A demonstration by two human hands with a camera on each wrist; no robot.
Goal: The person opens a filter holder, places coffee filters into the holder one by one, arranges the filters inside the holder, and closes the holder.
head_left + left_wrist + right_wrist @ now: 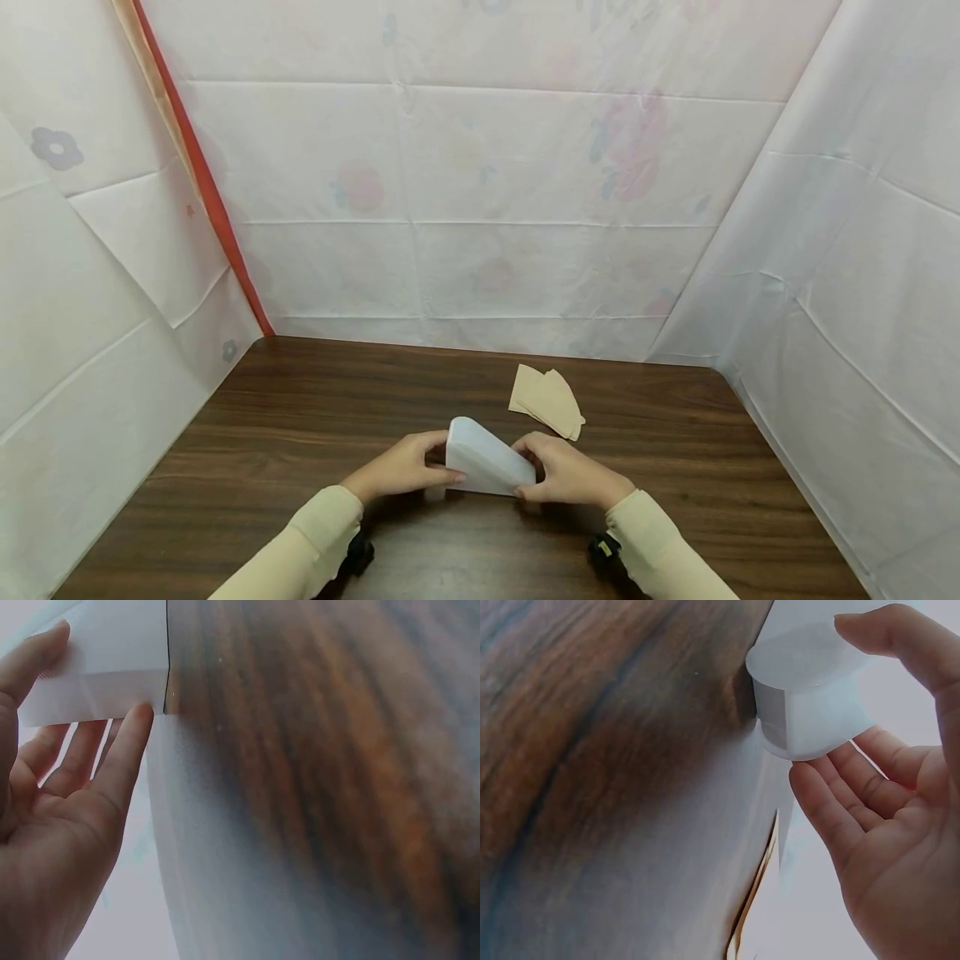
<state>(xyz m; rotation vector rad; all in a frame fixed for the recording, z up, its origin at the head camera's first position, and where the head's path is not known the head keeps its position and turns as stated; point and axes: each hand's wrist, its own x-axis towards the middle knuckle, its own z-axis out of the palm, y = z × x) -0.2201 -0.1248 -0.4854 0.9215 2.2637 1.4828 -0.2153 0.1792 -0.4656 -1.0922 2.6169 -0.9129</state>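
White wedge-shaped case point(487, 460) my left hand point(401, 467) and right hand point(573, 472) are gripping.
Only my right-wrist view is clearly showing its rounded right end point(773, 716).

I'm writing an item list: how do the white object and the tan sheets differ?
The white object is thick and white; the tan sheets are thin, tan and overlapping. The left hand and right hand hold the white object; the tan sheets lie untouched on the table, beyond the right hand. Both show a curved edge.
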